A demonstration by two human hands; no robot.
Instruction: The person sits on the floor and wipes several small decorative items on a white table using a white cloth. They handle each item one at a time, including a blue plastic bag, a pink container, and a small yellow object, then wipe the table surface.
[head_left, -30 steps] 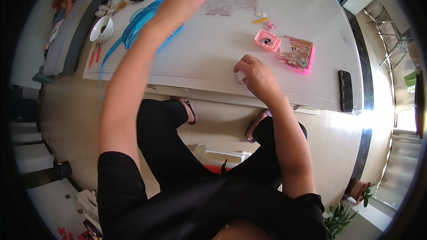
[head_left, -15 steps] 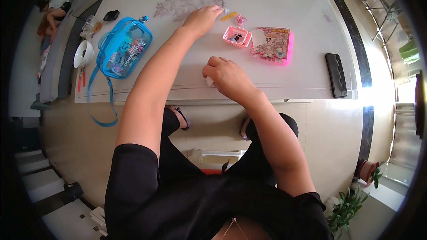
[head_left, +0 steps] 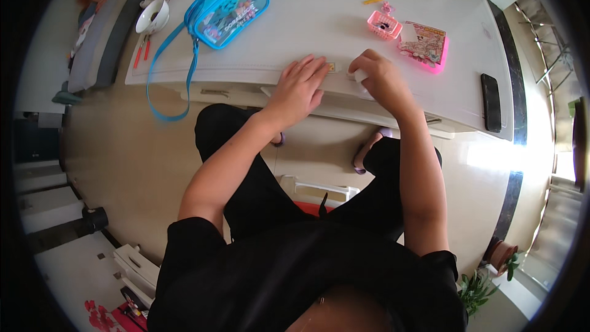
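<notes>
My left hand (head_left: 299,86) lies flat at the table's front edge, its fingers stretched out and close together. Right beside its fingertips is a small flat yellowish piece (head_left: 331,67); whether they touch it I cannot tell. My right hand (head_left: 386,81) is closed on a small white piece (head_left: 361,75), perhaps folded tissue, just over the same edge. Farther back sit a pink mini basket (head_left: 384,27) with small dark bits inside, a yellow strip (head_left: 372,0) and a pink trinket (head_left: 388,7). A picture-covered booklet (head_left: 425,43) rests on a bright pink base.
A clear blue pouch (head_left: 230,15) stands left on the white table (head_left: 307,31), its strap hanging over the edge. Beyond it are a white bowl (head_left: 152,16) and red-handled utensils (head_left: 142,53). A black phone (head_left: 490,102) lies at the right. Someone sits on the far-left sofa.
My left hand has drawn back from the far part of the table to the front edge beside my right hand. The right hand still holds the white piece. The whole view has shifted.
</notes>
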